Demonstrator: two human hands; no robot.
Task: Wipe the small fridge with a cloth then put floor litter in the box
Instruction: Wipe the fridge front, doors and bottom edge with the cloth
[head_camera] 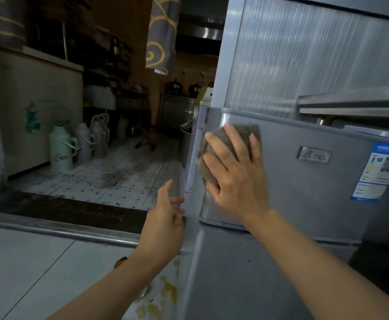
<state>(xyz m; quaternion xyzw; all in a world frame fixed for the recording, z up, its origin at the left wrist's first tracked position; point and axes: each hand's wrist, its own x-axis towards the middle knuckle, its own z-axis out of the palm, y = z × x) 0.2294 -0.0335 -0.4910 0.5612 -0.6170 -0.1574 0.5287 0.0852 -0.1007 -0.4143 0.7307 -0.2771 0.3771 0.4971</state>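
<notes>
A person's right hand (232, 172) presses a grey, fuzzy cloth (214, 146) flat against the upper left corner of the small fridge (304, 185) door. The fingers are spread wide over the cloth, not curled around it; an open palm like this likely pushes the whole cloth against the metal, which suits wiping a flat panel.

The left hand (166, 218) sits at the fridge's left edge with its grip loosely apart, fingertips touching or just beside the door's side trim. It holds nothing, and probably steadies the fridge or the person while the other hand rubs.

A blue and white sticker (377, 172) with a QR code is stuck at the door's right side; its text is too blurred to read. A small silver badge (313, 155) sits mid-door, also unreadable. A pale green thermos flask (61, 148) stands on the tiled floor (124, 176) to the left, bearing a looping mark that cannot be made out.

Yellowish scraps (168, 289) lie low beside the fridge, possibly litter. No box is in view.
</notes>
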